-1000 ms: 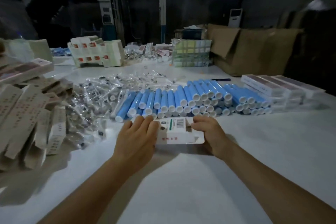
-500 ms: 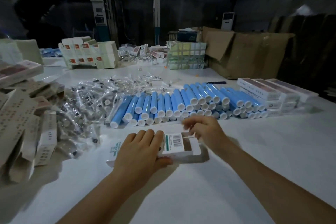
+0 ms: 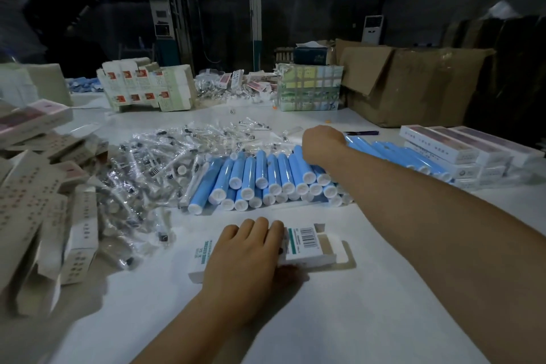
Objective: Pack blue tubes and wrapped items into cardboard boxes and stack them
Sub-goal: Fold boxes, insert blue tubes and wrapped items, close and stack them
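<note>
From my head camera, the landmark is the small carton (image 3: 298, 248) lying flat on the white table (image 3: 384, 304) just in front of me, its open end and flaps pointing to my right. My left hand (image 3: 245, 257) lies over the carton's middle with fingers straight and together, pressing it down so it cannot slide. My right hand (image 3: 323, 140) has reached beyond the carton to the far side of the row of blue tubes (image 3: 266, 177), knuckles toward me and fingers curled down into the pile; whether they have closed on a tube yet I cannot tell, since the back of the hand hides them.

The tubes lie side by side beyond the carton, white caps facing me. The clear-wrapped items (image 3: 165, 162) are heaped beyond and to the left of the carton, and the flat unfolded cartons (image 3: 44, 201) are further left. Finished boxes (image 3: 461, 148) are stacked well to the right of it, behind the tubes.

To do this step well, I judge I should take a single tube from the top layer so the row stays put, turn it in line with the carton, and feed it in at the open right end while my left palm keeps the carton steady without crushing its mouth.
</note>
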